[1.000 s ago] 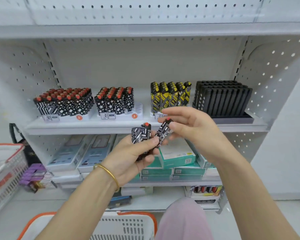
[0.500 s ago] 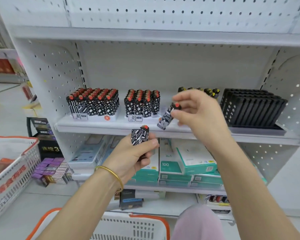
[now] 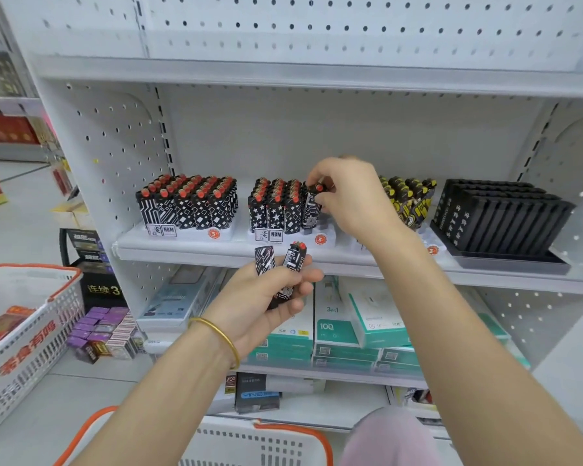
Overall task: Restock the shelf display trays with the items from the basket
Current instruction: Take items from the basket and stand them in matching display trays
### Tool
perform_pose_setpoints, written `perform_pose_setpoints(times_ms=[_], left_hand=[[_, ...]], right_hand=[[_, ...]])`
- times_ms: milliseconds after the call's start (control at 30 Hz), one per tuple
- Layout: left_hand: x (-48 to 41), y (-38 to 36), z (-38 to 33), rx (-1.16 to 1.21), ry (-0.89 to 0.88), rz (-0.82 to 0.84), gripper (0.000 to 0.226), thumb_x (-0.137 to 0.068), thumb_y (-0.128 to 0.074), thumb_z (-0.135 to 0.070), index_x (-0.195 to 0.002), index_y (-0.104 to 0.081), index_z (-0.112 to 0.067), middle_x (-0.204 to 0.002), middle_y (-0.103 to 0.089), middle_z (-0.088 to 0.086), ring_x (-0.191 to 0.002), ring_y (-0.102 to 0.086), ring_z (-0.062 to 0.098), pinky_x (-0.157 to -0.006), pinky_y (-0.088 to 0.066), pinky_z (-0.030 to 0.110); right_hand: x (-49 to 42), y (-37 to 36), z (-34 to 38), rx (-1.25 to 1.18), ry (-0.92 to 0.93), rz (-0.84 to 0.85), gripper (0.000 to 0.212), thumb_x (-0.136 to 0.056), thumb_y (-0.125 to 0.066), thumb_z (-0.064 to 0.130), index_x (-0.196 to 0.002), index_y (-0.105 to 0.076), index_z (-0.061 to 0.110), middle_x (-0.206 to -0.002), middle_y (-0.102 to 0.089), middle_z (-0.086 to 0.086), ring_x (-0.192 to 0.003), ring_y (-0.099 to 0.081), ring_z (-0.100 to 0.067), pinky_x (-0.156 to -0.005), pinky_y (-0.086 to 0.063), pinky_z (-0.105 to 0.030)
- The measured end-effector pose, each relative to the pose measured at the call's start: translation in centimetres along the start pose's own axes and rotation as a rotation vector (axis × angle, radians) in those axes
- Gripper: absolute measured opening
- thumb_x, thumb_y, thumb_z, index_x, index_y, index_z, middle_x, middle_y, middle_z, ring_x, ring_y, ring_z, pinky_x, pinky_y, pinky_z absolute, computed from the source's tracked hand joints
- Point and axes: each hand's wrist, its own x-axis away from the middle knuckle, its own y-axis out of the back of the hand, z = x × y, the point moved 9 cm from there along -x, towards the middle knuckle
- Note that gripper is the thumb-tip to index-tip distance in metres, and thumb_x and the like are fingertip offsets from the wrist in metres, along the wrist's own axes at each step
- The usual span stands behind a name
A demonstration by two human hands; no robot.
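- Orange-rimmed white basket (image 3: 243,443) sits nearest, at the bottom of the view by the person's knee; what it holds is out of sight.
- Above it, the left hand (image 3: 260,304) curls its fingers round two spare lighters (image 3: 295,258), patterned black and white with red caps, held upright just below the shelf edge.
- Further in, the right hand (image 3: 354,196) pinches one lighter (image 3: 311,206) near its red top between thumb and fingertips. The base is at the front-right corner of the middle tray (image 3: 327,235), beside the stocked rows.
- Whether that base has entered a slot is hard to tell; it looks close to seated.
- To do this well, I would keep the lighter upright and line it up with the row next to it. Then press straight down until the cap is level with the others, and release only then, so the neighbours do not tip.
- Farthest back are the full left tray (image 3: 189,234), the yellow lighters (image 3: 406,200) partly hidden by the wrist, and a black display (image 3: 498,216) at far right.
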Motion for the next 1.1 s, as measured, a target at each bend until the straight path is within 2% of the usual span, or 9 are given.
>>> perform_pose_setpoints(times_ms=[67, 200, 333, 467, 667, 867, 967, 1100], left_hand=[[0.0, 0.1, 0.1, -0.001, 0.007, 0.004, 0.021, -0.088, -0.051, 0.004, -0.105, -0.063, 0.001, -0.085, -0.073, 0.009, -0.06, -0.058, 0.009, -0.05, -0.048, 0.018], [-0.1, 0.1, 0.2, -0.004, 0.013, -0.002, 0.021, -0.089, -0.052, 0.003, -0.105, -0.064, 0.0, -0.085, -0.072, 0.009, -0.061, -0.059, 0.009, -0.05, -0.049, 0.018], [-0.2, 0.1, 0.2, -0.015, 0.012, -0.003, 0.021, -0.089, -0.052, 0.003, -0.105, -0.064, -0.001, -0.084, -0.072, 0.008, -0.061, -0.059, 0.009, -0.051, -0.049, 0.018], [-0.2, 0.0, 0.2, -0.019, 0.016, -0.006, 0.02, -0.089, -0.052, 0.003, -0.103, -0.065, -0.001, -0.083, -0.073, 0.008, -0.06, -0.059, 0.008, -0.051, -0.05, 0.018], [-0.1, -0.1, 0.3, -0.008, 0.021, -0.001, 0.019, -0.089, -0.052, 0.003, -0.102, -0.065, -0.001, -0.084, -0.073, 0.009, -0.059, -0.059, 0.009, -0.051, -0.05, 0.018], [0.0, -0.1, 0.4, 0.001, 0.022, 0.014, 0.019, -0.089, -0.053, 0.002, -0.104, -0.064, -0.001, -0.087, -0.073, 0.011, -0.06, -0.06, 0.01, -0.052, -0.051, 0.018], [0.1, -0.2, 0.4, 0.005, 0.026, 0.026, 0.02, -0.088, -0.054, 0.001, -0.105, -0.064, -0.001, -0.089, -0.073, 0.012, -0.06, -0.062, 0.009, -0.052, -0.052, 0.018], [0.4, -0.5, 0.2, 0.033, 0.033, 0.047, 0.022, -0.088, -0.054, -0.001, -0.11, -0.059, 0.0, -0.094, -0.073, 0.015, -0.063, -0.064, 0.011, -0.054, -0.053, 0.019]], right_hand=[[-0.1, 0.1, 0.1, -0.01, 0.0, 0.01, 0.025, -0.083, -0.062, 0.004, -0.104, -0.066, 0.017, -0.095, -0.047, -0.001, -0.083, -0.046, -0.016, -0.074, -0.034, -0.022], [0.1, 0.3, 0.7, -0.017, 0.007, 0.015, 0.025, -0.083, -0.056, 0.005, -0.106, -0.062, 0.015, -0.096, -0.057, -0.003, -0.085, -0.053, -0.022, -0.08, -0.046, -0.033], [-0.1, 0.4, 1.0, -0.035, -0.015, 0.055, 0.023, -0.084, -0.062, 0.014, -0.107, -0.064, 0.013, -0.089, -0.056, 0.0, -0.08, -0.055, -0.021, -0.077, -0.047, -0.029], [-0.3, 0.1, 0.6, -0.054, -0.094, 0.056, 0.029, -0.08, -0.072, 0.023, -0.095, -0.061, 0.001, -0.084, -0.065, -0.017, -0.076, -0.063, -0.034, -0.075, -0.053, -0.042], [0.1, -0.4, 0.4, -0.164, -0.08, -0.036, 0.03, -0.079, -0.073, 0.028, -0.088, -0.057, 0.004, -0.074, -0.059, -0.013, -0.067, -0.064, -0.034, -0.068, -0.052, -0.05], [0.4, -0.6, -0.7, -0.17, -0.102, -0.03, 0.02, -0.083, -0.065, 0.013, -0.101, -0.062, 0.004, -0.088, -0.066, -0.015, -0.083, -0.065, -0.033, -0.08, -0.052, -0.045], [0.4, -0.5, -0.3, -0.129, -0.07, -0.076, 0.023, -0.082, -0.067, 0.013, -0.101, -0.061, 0.003, -0.088, -0.066, -0.016, -0.082, -0.064, -0.034, -0.077, -0.052, -0.043], [0.7, -1.3, 0.3, -0.132, -0.038, -0.067, 0.021, -0.082, -0.067, 0.012, -0.097, -0.055, 0.005, -0.084, -0.062, -0.016, -0.073, -0.063, -0.036, -0.065, -0.054, -0.044]])
